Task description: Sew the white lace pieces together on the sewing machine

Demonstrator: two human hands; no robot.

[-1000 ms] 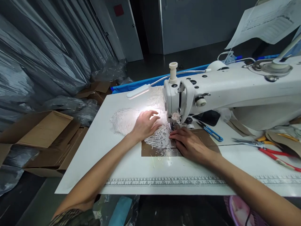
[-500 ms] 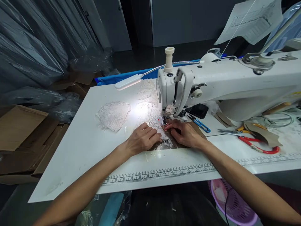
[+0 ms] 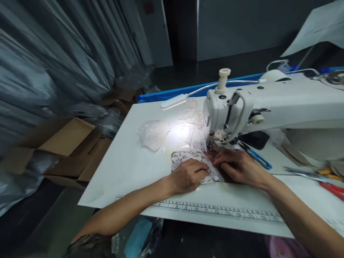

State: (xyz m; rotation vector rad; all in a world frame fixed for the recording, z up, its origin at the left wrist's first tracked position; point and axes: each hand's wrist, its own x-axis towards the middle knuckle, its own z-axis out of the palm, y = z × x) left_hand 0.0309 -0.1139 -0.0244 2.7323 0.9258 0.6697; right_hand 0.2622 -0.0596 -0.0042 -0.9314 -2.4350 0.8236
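A white lace piece point(image 3: 185, 154) lies spread in front of the needle area of a white sewing machine point(image 3: 223, 111). My left hand point(image 3: 189, 175) rests on its near part with curled fingers closed on the lace. Close to the presser foot, my right hand point(image 3: 239, 165) has its thumb and fingertips drawn together at the lace's right edge; what they pinch is hidden. Beneath the hands shows a brown plate point(image 3: 228, 177). Small red marks dot the clear strip beside the foot.
Another lace piece point(image 3: 154, 135) lies on the white table point(image 3: 126, 157) to the left. Blue thread snips point(image 3: 259, 159), a black phone-like object point(image 3: 255, 139) and red-handled scissors point(image 3: 333, 190) lie right. A lamp point(image 3: 174, 101) lights the work. Cardboard boxes point(image 3: 67, 138) stand left of the table.
The view has swung left, so everything sits farther right. The lace has come out from the foot area and now lies spread flatter, under my left hand. My right hand stays by the foot.
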